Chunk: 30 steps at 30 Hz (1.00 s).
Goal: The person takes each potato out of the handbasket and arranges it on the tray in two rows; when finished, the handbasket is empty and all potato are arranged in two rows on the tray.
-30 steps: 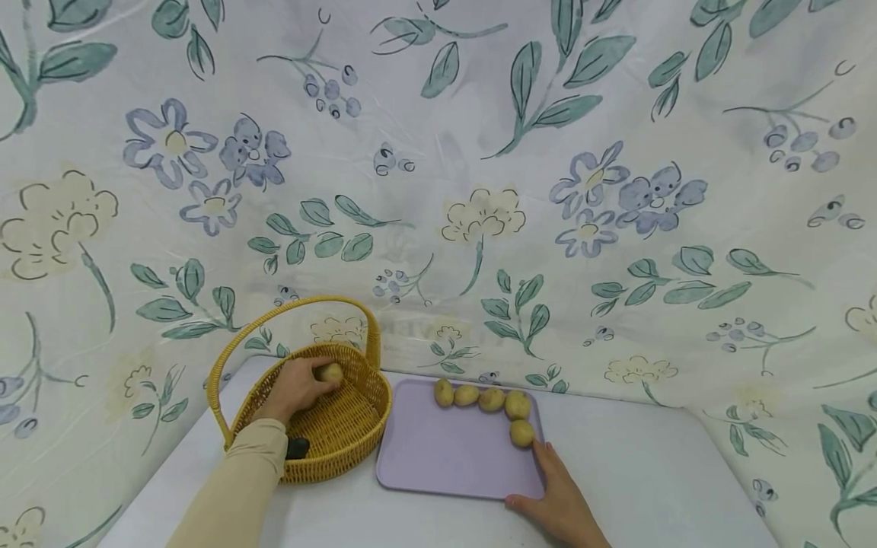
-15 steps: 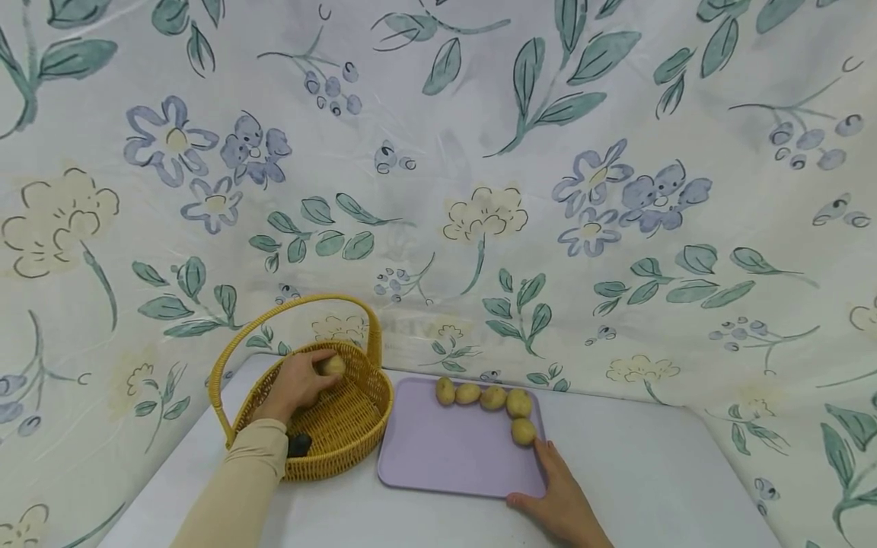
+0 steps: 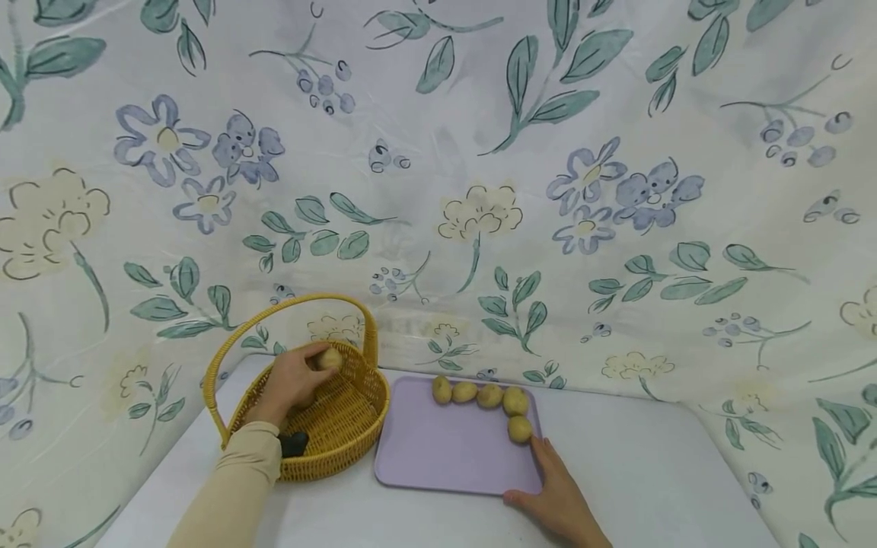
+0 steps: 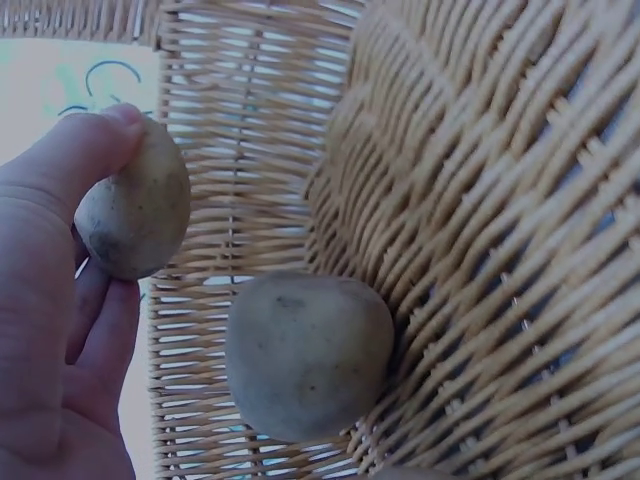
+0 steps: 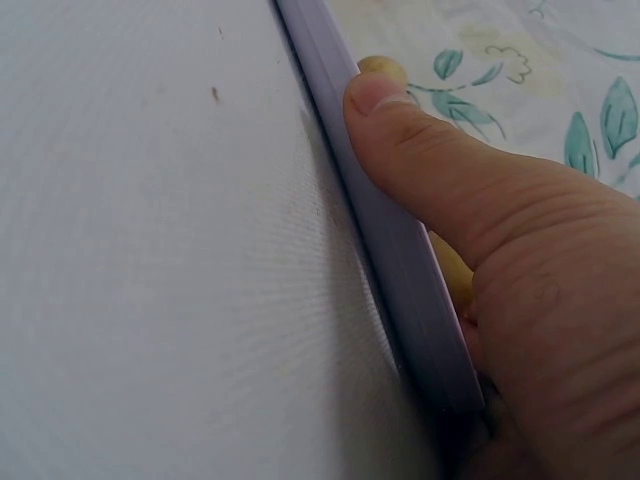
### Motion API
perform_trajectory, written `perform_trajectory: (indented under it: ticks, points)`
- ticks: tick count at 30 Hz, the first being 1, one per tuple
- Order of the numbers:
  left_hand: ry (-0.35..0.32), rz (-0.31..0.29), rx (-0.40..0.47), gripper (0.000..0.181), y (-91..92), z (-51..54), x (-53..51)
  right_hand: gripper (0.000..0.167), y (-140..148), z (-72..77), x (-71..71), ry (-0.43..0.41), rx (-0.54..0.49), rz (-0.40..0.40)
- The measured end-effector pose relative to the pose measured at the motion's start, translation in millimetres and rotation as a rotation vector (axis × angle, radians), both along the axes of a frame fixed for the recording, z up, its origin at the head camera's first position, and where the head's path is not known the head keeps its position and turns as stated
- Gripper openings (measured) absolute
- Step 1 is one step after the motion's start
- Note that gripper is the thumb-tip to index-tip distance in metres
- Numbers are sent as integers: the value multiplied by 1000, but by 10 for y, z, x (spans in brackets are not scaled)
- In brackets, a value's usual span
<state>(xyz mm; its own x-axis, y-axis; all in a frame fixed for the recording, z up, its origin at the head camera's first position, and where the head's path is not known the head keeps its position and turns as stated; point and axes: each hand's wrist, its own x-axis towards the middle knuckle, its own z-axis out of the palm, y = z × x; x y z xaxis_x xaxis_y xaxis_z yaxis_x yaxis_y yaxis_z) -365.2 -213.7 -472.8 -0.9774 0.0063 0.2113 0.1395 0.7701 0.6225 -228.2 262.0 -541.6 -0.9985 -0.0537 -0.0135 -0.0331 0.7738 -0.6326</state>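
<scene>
Potato – pinched in the left hand, by the back of the basket | tray lies to its right – right hand, straight fingers, touches the tray's near corner

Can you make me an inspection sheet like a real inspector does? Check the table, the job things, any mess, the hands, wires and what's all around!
Surface: white table.
Job things: purple tray with five potatoes along its far edge and round the far right corner; yellow woven basket left of it, with a loose potato inside.
Clutter: a dark thing beside the left sleeve; I can't tell what it is.
Hands: left hand pinches a held potato at the basket; right hand rests against the tray's near right corner.
Cables: nothing seen.
Surroundings: white sheet printed with flowers, leaves and berries behind the table.
</scene>
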Motion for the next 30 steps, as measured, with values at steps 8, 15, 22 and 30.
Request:
perform_trajectory:
  ticks: [8, 15, 22, 30]
  points:
    - [-23, 7, -21, 59, 4, 56, 26, 119, -5, -4, 6, 21, 13, 9]
    - [-39, 0, -25, 62, -22, 74, 32, 122, -11, -11, -15, -7, 11, -5]
    - [5, -1, -32, 60, -13, 154, 33, 120, -8, -8, -2, 8, 1, -1]
    - [26, 2, -31, 60, 27, 192, 46, 120, -11, -4, 3, 2, 3, -8]
